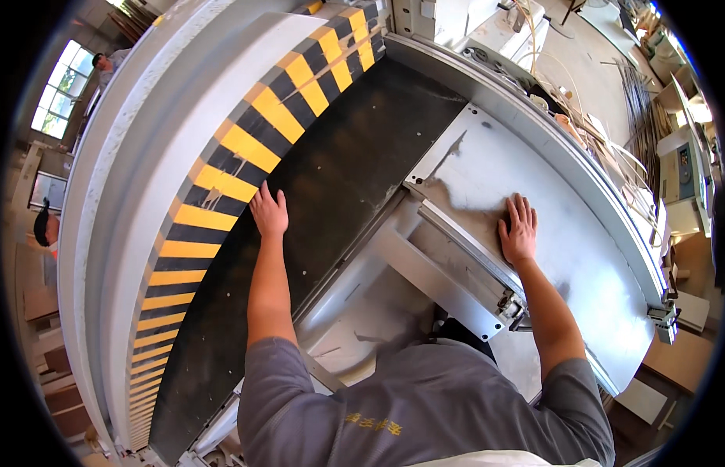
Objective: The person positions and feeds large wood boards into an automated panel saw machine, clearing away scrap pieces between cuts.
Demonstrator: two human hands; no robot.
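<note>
My left hand (269, 212) is open, its fingers stretched forward over a long black machine bed (355, 148). Its fingertips reach the lower edge of a beam striped yellow and black (246, 144), and I cannot tell whether they touch the beam. My right hand (520, 232) lies flat with fingers slightly apart on a silvery metal side table (580, 257), near that table's inner edge. No loose workpiece shows under either hand.
Between my arms sits a metal bracket (444, 280) with a rail (471, 241). A raised fence (565, 124) borders the side table. Hoses (549, 62) and a control box (678, 171) stand beyond it at right. Two people (105, 66) are partly visible at far left.
</note>
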